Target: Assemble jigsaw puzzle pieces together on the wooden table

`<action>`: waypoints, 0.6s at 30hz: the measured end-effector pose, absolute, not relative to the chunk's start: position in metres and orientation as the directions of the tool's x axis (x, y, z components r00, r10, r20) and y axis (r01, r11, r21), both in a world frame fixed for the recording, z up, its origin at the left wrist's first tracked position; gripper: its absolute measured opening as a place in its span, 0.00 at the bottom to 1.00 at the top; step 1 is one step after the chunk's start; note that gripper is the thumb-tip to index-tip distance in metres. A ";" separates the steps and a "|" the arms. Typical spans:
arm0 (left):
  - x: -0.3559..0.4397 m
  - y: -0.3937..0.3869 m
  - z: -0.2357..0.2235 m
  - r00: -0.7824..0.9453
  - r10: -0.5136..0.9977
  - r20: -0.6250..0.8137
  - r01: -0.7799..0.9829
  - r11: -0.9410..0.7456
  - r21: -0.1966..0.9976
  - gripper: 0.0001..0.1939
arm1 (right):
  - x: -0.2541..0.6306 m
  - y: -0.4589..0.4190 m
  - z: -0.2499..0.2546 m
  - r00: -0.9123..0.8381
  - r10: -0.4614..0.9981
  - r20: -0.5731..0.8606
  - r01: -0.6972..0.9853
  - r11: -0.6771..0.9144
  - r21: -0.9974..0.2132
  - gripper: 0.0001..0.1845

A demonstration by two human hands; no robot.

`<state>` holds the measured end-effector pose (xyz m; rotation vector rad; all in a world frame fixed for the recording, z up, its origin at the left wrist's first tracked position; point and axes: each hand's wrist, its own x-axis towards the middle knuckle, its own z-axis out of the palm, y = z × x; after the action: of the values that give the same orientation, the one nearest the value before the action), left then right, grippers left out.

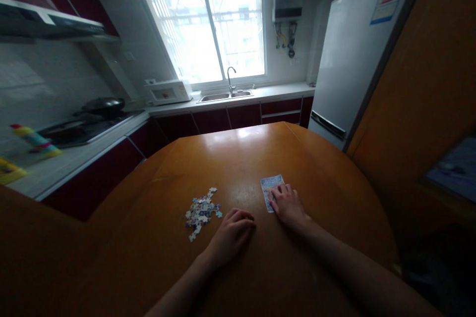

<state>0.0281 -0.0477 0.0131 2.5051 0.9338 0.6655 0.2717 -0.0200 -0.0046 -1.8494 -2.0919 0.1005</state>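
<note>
Right hand (288, 203) is just lying over the little blue card (266, 189), fingers slightly apart, not clamped. Left hand (233, 230) is loosely curled on the wooden table (238, 158), can't tell from here if it's hiding anything, right beside that messy puzzle pile (201, 212).

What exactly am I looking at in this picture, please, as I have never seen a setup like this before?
There is no machine here, just a person's two bare hands. The only picture comes from a camera worn on that person's head, looking forward and down. On the orange-brown wooden table lies a loose heap of small white and bluish jigsaw pieces. The bare left hand rests to the right of the heap, fingers curled; whether anything is tucked inside cannot be seen. The bare right hand has its fingers on a rectangular, blue patterned card, covering part of it.
</note>
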 end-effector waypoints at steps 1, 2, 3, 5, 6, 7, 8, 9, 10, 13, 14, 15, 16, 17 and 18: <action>0.028 -0.047 0.012 0.663 0.689 0.293 0.506 -0.701 0.503 0.12 | 0.276 -0.017 -0.005 -0.087 0.976 0.198 0.952 0.140 -0.273 0.15; 0.027 -0.047 0.011 0.660 0.693 0.290 0.509 -0.697 0.505 0.12 | 0.283 -0.013 -0.006 -0.072 0.978 0.194 0.954 0.125 -0.273 0.15; 0.026 -0.047 0.011 0.659 0.695 0.288 0.511 -0.694 0.507 0.12 | 0.294 -0.007 -0.006 -0.039 0.979 0.199 0.955 0.095 -0.280 0.15; 0.026 -0.047 0.010 0.662 0.694 0.283 0.511 -0.694 0.507 0.12 | 0.320 0.007 -0.006 0.050 0.980 0.195 0.950 0.014 -0.313 0.15; 0.026 -0.047 0.010 0.663 0.693 0.282 0.511 -0.695 0.506 0.12 | 0.333 0.014 -0.006 0.108 0.973 0.205 0.942 -0.035 -0.335 0.15; 0.027 -0.048 0.010 0.665 0.691 0.283 0.511 -0.698 0.503 0.12 | 0.344 0.019 -0.005 0.137 0.968 0.210 0.938 -0.059 -0.341 0.15; 0.028 -0.049 0.011 0.667 0.688 0.286 0.509 -0.701 0.499 0.12 | 0.354 0.024 -0.005 0.152 0.965 0.213 0.935 -0.071 -0.346 0.15; 0.028 -0.050 0.011 0.670 0.683 0.289 0.506 -0.706 0.496 0.12 | 0.360 0.026 -0.006 0.163 0.963 0.214 0.933 -0.080 -0.352 0.15; 0.029 -0.051 0.012 0.675 0.677 0.294 0.500 -0.712 0.493 0.12 | 0.364 0.028 -0.006 0.167 0.961 0.220 0.931 -0.080 -0.356 0.15; 0.023 -0.048 0.017 0.677 0.656 0.332 0.486 -0.738 0.468 0.11 | 0.364 0.028 -0.007 0.173 0.939 0.298 0.924 -0.049 -0.380 0.17; 0.016 -0.043 0.019 0.661 0.657 0.362 0.495 -0.745 0.447 0.11 | 0.361 0.026 -0.007 0.167 0.925 0.341 0.918 -0.020 -0.396 0.17; 0.006 -0.035 0.020 0.626 0.673 0.395 0.523 -0.737 0.428 0.12 | 0.358 0.025 -0.007 0.155 0.910 0.385 0.908 0.022 -0.418 0.17; -0.008 -0.026 0.021 0.563 0.708 0.427 0.565 -0.706 0.427 0.12 | 0.354 0.024 -0.007 0.136 0.895 0.425 0.893 0.075 -0.443 0.17; -0.024 -0.015 0.021 0.483 0.749 0.454 0.609 -0.660 0.440 0.13 | 0.350 0.023 -0.007 0.109 0.882 0.458 0.873 0.136 -0.469 0.17; -0.042 -0.003 0.021 0.404 0.792 0.458 0.654 -0.600 0.461 0.14 | 0.345 0.021 -0.006 0.080 0.871 0.486 0.848 0.197 -0.492 0.16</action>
<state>-0.0424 -0.0034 0.0212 2.4515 1.2816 0.9726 0.3448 0.0211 -0.0062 -1.6234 -1.7379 0.0392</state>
